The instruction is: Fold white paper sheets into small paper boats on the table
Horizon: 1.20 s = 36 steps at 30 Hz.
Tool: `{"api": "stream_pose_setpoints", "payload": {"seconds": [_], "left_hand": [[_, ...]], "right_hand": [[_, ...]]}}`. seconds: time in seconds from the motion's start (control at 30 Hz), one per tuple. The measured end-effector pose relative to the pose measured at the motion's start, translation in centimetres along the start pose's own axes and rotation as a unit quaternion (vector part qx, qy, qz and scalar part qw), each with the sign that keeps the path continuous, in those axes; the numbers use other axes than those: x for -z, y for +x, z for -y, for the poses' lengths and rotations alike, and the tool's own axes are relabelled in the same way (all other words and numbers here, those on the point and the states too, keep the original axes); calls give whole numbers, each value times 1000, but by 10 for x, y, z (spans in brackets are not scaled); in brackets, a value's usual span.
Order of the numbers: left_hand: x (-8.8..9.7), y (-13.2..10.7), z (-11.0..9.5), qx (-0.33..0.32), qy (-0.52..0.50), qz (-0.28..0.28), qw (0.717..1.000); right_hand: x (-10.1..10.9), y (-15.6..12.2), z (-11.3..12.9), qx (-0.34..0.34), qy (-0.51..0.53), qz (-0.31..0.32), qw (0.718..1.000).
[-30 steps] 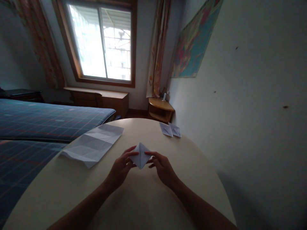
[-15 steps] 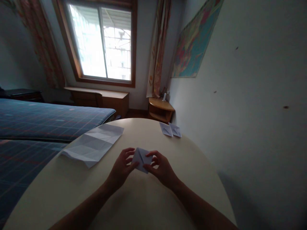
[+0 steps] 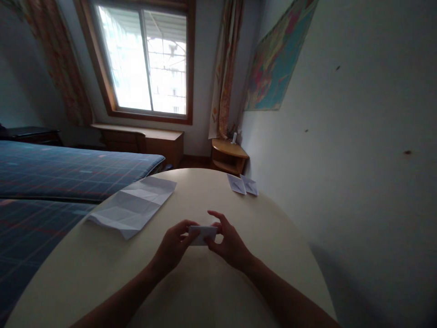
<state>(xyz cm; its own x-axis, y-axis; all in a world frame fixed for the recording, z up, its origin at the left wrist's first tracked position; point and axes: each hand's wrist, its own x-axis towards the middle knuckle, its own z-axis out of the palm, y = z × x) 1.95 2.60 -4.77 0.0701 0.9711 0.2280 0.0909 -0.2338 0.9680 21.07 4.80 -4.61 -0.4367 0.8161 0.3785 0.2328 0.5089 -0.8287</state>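
Both of my hands pinch a small folded white paper [image 3: 202, 235] just above the round cream table [image 3: 211, 291]. My left hand [image 3: 174, 246] grips its left end with thumb and fingers. My right hand [image 3: 228, 243] grips its right end, with the forefinger raised above it. The paper now looks like a narrow flat strip lying nearly edge-on between the two hands.
A large creased white sheet [image 3: 133, 207] lies on the table to the left. Two small folded paper pieces [image 3: 243, 185] sit at the far right edge by the wall. A blue plaid bed [image 3: 51, 182] borders the table on the left.
The folded paper went from an upright diamond shape to a flat narrow strip, tilted down and drawn slightly toward me. Both hands kept their grip and moved closer together.
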Motion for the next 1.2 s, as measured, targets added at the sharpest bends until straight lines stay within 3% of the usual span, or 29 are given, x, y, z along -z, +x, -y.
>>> {"api": "stream_pose_setpoints", "payload": {"seconds": [0.2, 0.4, 0.73, 0.83, 1.0, 1.2], "left_hand": [[2, 2, -3, -8, 9, -38, 999], [4, 2, -5, -6, -1, -36, 999], [10, 8, 1, -3, 33, -49, 998], [11, 8, 5, -13, 63, -31, 997], [16, 7, 5, -35, 126, 13, 991], [21, 7, 2, -50, 152, -11, 987]], "right_hand": [[3, 2, 3, -21, -12, 16, 1000], [7, 3, 8, -26, -68, 19, 997], [13, 6, 0, -69, -11, -20, 997], [18, 7, 0, -43, -57, -14, 997], [24, 6, -1, 57, -157, -8, 986], [28, 5, -2, 86, -182, -32, 979]]}}
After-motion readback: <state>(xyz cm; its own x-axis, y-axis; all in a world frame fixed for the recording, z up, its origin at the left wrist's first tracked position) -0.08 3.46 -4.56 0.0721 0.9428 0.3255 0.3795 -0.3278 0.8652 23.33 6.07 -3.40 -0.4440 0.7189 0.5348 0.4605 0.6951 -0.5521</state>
